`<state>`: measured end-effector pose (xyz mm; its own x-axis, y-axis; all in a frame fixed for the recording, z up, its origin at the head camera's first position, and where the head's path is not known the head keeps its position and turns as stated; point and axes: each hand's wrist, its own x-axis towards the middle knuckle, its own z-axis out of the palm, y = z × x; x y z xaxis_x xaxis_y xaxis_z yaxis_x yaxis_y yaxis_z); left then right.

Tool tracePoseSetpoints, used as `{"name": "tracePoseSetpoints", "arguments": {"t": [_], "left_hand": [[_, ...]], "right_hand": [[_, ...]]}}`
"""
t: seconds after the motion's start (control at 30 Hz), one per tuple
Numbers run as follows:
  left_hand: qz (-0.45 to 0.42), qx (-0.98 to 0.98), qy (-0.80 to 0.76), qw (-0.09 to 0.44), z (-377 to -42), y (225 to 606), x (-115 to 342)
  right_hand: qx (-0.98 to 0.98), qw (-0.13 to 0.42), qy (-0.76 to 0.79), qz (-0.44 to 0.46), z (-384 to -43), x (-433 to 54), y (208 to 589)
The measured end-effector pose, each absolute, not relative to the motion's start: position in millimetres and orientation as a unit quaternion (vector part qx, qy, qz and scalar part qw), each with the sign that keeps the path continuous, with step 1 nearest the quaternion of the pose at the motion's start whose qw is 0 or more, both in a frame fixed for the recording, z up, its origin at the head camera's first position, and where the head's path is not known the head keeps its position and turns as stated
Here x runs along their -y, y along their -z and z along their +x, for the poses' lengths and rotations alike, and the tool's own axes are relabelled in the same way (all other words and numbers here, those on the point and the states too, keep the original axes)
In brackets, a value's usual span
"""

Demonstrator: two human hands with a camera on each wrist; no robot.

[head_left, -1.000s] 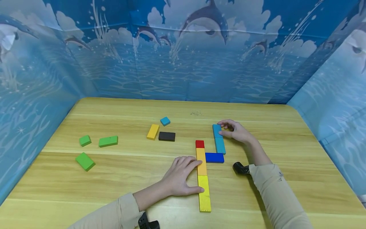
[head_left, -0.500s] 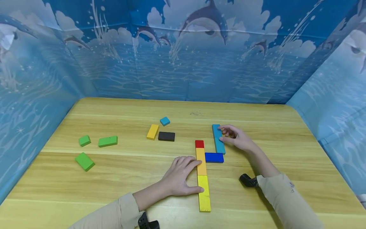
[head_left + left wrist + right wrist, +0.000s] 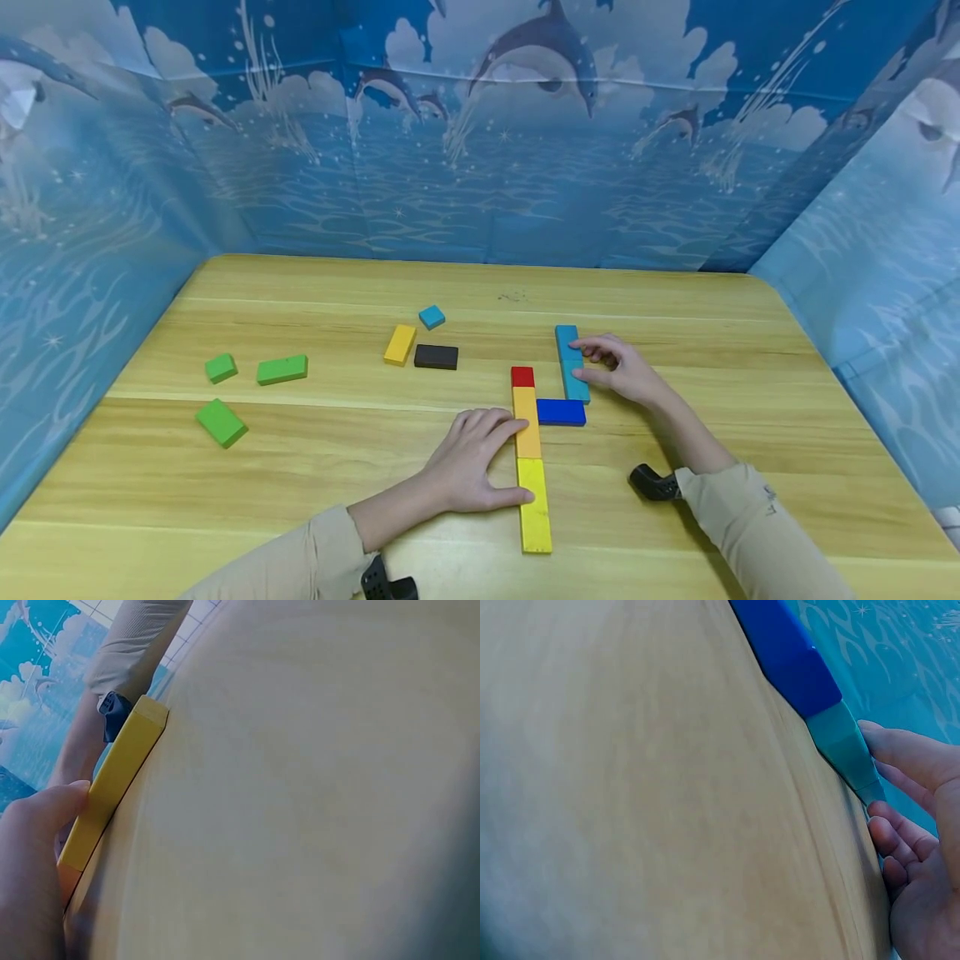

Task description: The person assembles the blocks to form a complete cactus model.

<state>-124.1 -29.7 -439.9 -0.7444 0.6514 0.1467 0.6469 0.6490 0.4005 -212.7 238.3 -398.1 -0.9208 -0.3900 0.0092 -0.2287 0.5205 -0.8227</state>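
Note:
My left hand [image 3: 474, 460] lies with fingers spread at the left side of a column of flat blocks. Its index fingertip touches the orange block [image 3: 527, 437], and its thumb touches the yellow block [image 3: 535, 521], also seen in the left wrist view. A red block [image 3: 522, 377] caps the column. From the orange block a dark blue block [image 3: 561, 412] extends rightward, meeting two light blue blocks [image 3: 566, 337] laid end to end. My right hand [image 3: 622, 367] has its index fingertip on the far light blue block and its thumb on the nearer light blue block [image 3: 844, 742]; the other fingers are loosely bent.
A yellow-orange block [image 3: 400, 345], a black block [image 3: 436, 357] and a small light blue block [image 3: 431, 317] lie left of the column. Farther left are green blocks [image 3: 282, 370]. A dolphin-print curtain [image 3: 450, 192] surrounds the wooden table [image 3: 337, 287].
My right hand has slid toward me along the light blue blocks, its thumb passing from the far one to the nearer one. The left hand stays in place.

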Motion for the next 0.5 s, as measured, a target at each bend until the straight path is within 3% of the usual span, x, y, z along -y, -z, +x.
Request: {"name": "tracePoseSetpoints", "arguments": {"t": [0.3,0.5], "left_hand": [[0.34,-0.897,-0.282,-0.007,-127,441,32],[0.29,-0.873,-0.38,-0.098,-164,433,67]], "right_hand": [[-0.865,0.079,0.458,-0.188,-227,-252,426],[-0.863,0.082,0.462,-0.189,-226,-251,424]]}}
